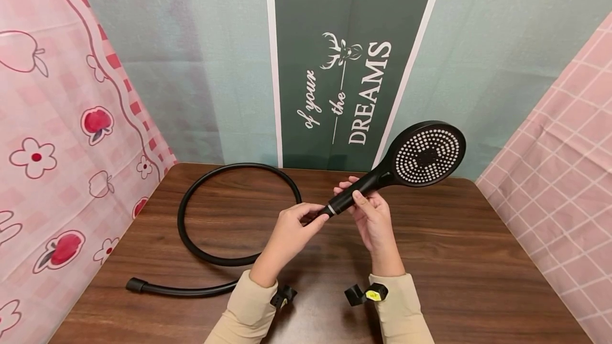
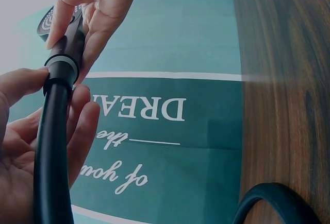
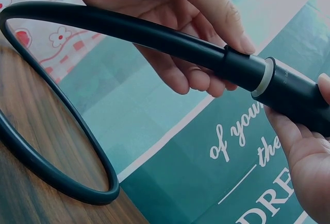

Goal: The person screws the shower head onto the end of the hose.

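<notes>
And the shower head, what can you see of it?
The shower head is black, plastic by its look, with a round face covered in pale dots. It is held tilted above the table, its face towards the head camera. The right hand grips its handle. At a pale ring the handle meets the hose; how firmly, I can't tell.

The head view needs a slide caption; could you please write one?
Over a wooden table, the left hand holds a black hose at the base of a showerhead in the right hand.
</notes>
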Demonstrator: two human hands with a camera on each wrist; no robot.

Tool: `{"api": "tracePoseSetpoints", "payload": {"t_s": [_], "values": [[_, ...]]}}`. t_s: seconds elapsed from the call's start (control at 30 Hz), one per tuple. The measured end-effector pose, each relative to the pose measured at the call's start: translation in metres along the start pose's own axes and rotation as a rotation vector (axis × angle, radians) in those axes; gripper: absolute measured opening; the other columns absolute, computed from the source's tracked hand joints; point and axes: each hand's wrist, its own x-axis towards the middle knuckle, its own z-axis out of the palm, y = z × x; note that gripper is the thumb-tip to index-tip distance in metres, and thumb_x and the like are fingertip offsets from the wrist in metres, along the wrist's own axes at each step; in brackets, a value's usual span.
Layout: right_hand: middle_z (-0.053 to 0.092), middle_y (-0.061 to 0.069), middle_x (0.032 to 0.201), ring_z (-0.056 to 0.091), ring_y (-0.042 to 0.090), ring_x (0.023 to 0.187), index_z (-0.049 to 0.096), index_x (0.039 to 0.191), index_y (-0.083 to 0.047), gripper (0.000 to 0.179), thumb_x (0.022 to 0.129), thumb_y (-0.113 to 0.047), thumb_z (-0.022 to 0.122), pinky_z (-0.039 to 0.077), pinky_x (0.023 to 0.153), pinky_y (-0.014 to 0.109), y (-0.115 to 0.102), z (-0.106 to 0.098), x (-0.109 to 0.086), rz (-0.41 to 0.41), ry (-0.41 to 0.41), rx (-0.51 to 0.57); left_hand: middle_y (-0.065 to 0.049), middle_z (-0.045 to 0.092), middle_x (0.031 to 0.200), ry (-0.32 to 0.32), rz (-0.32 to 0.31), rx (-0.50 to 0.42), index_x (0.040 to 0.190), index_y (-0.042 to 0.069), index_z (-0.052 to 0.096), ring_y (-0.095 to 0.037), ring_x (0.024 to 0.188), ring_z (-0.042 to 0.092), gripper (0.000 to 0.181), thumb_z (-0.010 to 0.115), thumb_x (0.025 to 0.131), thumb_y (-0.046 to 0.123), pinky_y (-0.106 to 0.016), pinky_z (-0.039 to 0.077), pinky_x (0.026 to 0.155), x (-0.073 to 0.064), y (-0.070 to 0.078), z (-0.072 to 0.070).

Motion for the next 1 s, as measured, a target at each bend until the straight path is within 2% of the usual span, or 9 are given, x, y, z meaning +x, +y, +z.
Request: {"api": "tracePoseSetpoints", "payload": {"t_s": [0.43,1.0], "values": [[0.074,0.003,0.112,0.072,0.016,0.106,0.055,0.126,-0.004,0.025,0.103,-0.002,0.046,0.054,0.096,0.028,-0.0001,0.0004,0.0000,-0.003,-0.001,-0.001,-0.005,0.071,0.094,0.010,0.012,-0.002,0.109,0.008,0.075,-0.014,0.084,0.067,0.020,0.073,0.091,0.018,-0.022,0.055,0.075,-0.0006,0.0015,-0.0002],[0.070,0.007,0.117,0.071,0.019,0.109,0.054,0.129,-0.001,0.029,0.104,0.002,0.039,0.052,0.100,0.031,0.0014,-0.0061,0.0008,-0.046,-0.139,0.119,-0.004,0.072,0.097,-0.021,0.001,-0.037,0.111,0.010,0.075,-0.014,0.087,0.067,0.021,0.070,0.094,0.022,-0.022,0.054,0.077,-0.0013,0.0004,-0.0010]]}}
